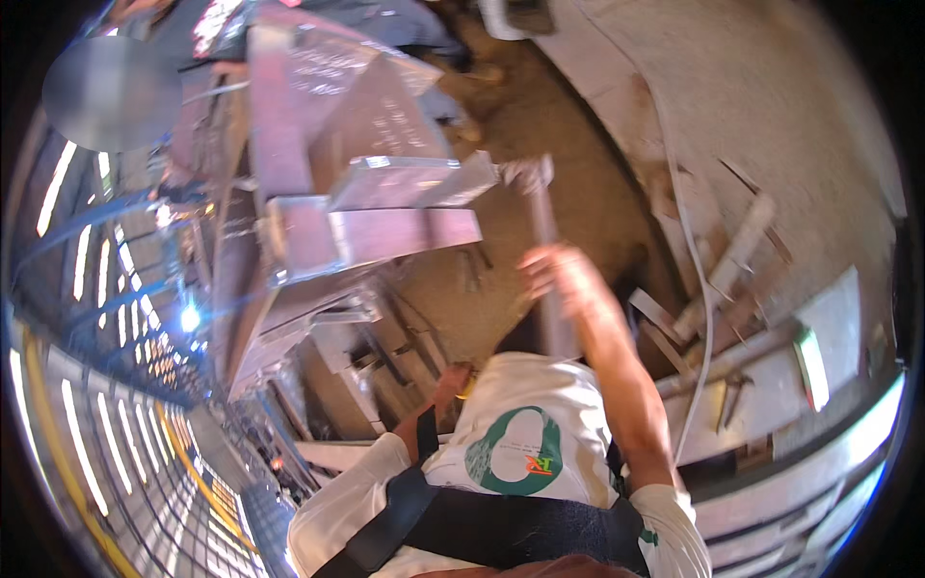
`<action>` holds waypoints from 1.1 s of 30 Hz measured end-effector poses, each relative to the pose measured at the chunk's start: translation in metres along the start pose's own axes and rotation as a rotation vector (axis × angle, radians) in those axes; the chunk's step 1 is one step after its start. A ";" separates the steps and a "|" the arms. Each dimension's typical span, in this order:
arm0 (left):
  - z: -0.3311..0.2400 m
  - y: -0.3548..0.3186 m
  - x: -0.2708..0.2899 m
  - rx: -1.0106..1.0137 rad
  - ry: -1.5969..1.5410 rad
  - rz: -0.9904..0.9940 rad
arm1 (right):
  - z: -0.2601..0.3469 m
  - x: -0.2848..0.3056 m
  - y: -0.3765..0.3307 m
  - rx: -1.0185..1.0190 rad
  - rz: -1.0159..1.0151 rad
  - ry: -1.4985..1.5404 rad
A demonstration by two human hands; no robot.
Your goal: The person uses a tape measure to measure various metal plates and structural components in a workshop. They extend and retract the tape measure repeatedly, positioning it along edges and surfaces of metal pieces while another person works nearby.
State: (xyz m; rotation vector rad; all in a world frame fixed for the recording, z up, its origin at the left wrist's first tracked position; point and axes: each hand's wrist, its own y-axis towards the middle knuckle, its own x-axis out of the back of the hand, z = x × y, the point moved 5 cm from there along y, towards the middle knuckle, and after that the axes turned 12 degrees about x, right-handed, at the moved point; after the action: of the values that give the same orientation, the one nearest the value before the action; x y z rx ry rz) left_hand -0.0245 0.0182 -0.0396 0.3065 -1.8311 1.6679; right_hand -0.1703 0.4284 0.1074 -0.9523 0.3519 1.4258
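My right hand (559, 275) is closed round the handle of a hammer (542, 217). The hammer's blurred head points away from me, close to the end of a steel channel piece on a large welded steel assembly (405, 231). Its lower handle runs back past my wrist toward my body. My left hand (451, 381) is low beside my waist, by the lower edge of the assembly. A small yellow thing (467, 387) shows next to it. Its fingers are mostly hidden, so I cannot tell what they do.
At the right, a second hammer (734, 400) lies on a light plate among metal offcuts (737, 250). A pale cable (689, 241) trails along the floor there. Bright welding light (190, 318) shows at the left. Beyond the assembly, another person's dark clothing (385, 24) is partly visible.
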 end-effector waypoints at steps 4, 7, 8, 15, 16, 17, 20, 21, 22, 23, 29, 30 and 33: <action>0.098 -0.058 0.020 0.077 -0.233 -0.148 | 0.010 0.027 -0.063 -0.404 -0.095 -0.141; 0.051 -0.062 0.048 -0.228 -0.144 -0.603 | 0.045 0.116 -0.081 -0.214 -0.362 -0.643; 0.051 -0.053 0.054 -0.028 -0.323 -0.461 | 0.045 0.155 -0.084 -0.169 -0.475 -0.988; -0.041 -0.033 0.176 0.337 -0.687 -0.384 | 0.056 0.313 -0.051 -0.306 -0.734 -1.409; -0.060 -0.023 0.200 0.311 -0.717 -0.361 | 0.052 0.325 -0.050 -0.286 -0.745 -1.442; -0.080 -0.016 0.224 0.295 -0.750 -0.338 | 0.042 0.333 -0.051 -0.266 -0.744 -1.478; -0.125 -0.013 0.260 0.207 -0.953 -0.218 | 0.007 0.351 -0.050 -0.213 -0.804 -1.547; -0.140 -0.015 0.272 0.171 -1.025 -0.164 | -0.005 0.349 -0.052 -0.263 -0.796 -1.545; -0.158 -0.019 0.291 0.213 -0.943 -0.208 | -0.015 0.346 -0.051 -0.317 -0.790 -1.545; -0.162 -0.015 0.292 0.161 -0.932 -0.197 | -0.027 0.345 -0.052 -0.377 -0.809 -1.485; -0.169 0.025 0.305 -0.145 -0.806 -0.106 | -0.072 0.345 -0.067 -0.505 -0.915 -1.425; -0.176 0.031 0.298 -0.217 -0.851 -0.098 | -0.080 0.372 -0.087 -0.392 -0.967 -1.445; -0.176 0.029 0.336 -0.367 -0.861 -0.119 | -0.053 0.375 -0.077 -0.332 -0.847 -1.425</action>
State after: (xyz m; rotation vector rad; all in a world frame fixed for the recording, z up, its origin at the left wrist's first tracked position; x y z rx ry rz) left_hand -0.2489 0.2722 0.1342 1.0671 -2.6070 1.1414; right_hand -0.0183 0.6520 -0.1679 -0.0777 -1.2281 1.0284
